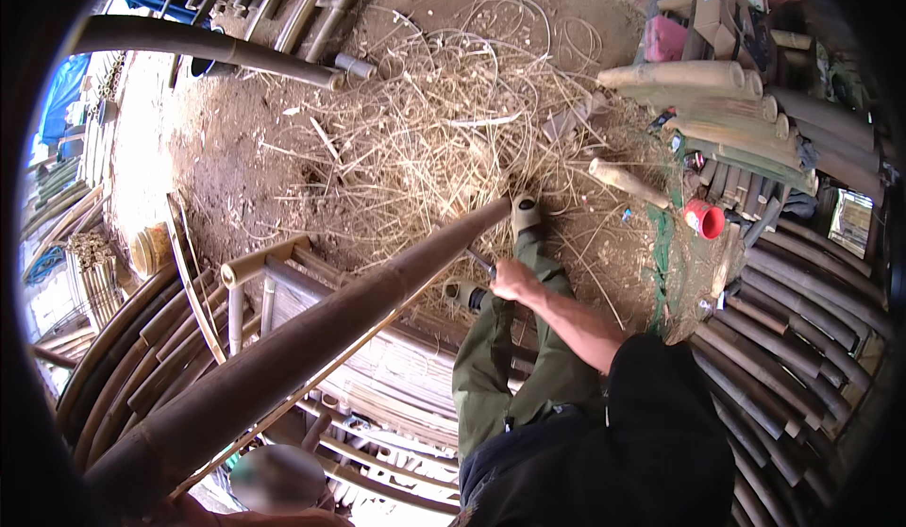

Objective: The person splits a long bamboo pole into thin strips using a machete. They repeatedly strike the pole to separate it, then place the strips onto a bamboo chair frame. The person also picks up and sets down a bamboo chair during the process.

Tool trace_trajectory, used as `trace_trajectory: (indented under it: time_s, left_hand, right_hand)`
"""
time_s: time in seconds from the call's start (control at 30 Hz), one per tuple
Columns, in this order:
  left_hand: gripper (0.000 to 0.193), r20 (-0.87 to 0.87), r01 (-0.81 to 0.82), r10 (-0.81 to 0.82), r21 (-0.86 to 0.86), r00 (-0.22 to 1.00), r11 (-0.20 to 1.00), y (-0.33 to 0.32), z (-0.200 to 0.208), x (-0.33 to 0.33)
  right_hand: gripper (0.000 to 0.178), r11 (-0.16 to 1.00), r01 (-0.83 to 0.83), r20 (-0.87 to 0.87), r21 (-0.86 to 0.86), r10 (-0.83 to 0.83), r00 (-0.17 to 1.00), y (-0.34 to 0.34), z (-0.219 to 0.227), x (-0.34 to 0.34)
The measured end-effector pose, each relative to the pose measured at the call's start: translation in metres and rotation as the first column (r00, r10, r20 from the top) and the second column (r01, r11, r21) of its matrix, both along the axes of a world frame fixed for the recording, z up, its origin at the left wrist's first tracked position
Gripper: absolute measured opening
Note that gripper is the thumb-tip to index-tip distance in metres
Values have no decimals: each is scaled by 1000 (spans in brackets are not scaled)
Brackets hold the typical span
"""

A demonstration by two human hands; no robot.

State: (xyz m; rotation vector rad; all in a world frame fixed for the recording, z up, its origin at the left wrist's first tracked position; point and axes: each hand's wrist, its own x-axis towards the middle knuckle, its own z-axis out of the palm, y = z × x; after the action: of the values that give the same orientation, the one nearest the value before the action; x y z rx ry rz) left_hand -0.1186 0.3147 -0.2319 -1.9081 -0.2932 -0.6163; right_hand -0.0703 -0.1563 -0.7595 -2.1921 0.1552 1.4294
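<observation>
A long bamboo pole [283,348] is propped slantwise over a frame [283,272], its far end near a shoe [526,213]. The right hand [514,280] is closed around a tool handle [469,294] beside the pole. Heaped shavings [425,140] suggest much stripping done; the left hand is hidden.

Not much packaging around me, honestly. Up at the far right there's a brown cardboard box [719,6], squarish, flaps partly open, sitting on the clutter behind the stacked bamboo. It has a small pale label patch on its side, too small to make out. Just left of it, touching or nearly so, is a pink boxy container [665,38], plain-looking from here. Can't tell if it's a pack or a can. No signs or screens anywhere I can see.
</observation>
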Motion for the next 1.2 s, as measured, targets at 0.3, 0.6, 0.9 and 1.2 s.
trace_trajectory:
  time_s: [0.3, 0.6, 0.9, 1.2]
  left_hand:
    - [39, 482, 271, 114, -269, 869, -924, -203, -235, 70]
    - [25, 536, 381, 223, -204, 814, -902, -182, -301, 64]
    - [17, 512, 307, 210, -111, 833, -945, -181, -306, 50]
    - [26, 520, 321, 191, -173, 832, -931, -190, -310, 49]
  right_hand:
    - [28, 974, 28, 197, 223, -73, 978, -9, -31, 21]
    - [25, 946, 153, 117, 287, -193, 974, -3, -41, 6]
    - [33, 988, -116, 237, 99, 90, 967, 7, -13, -6]
    - [35, 844, -280, 651, 458, -104, 752, 63, 101, 8]
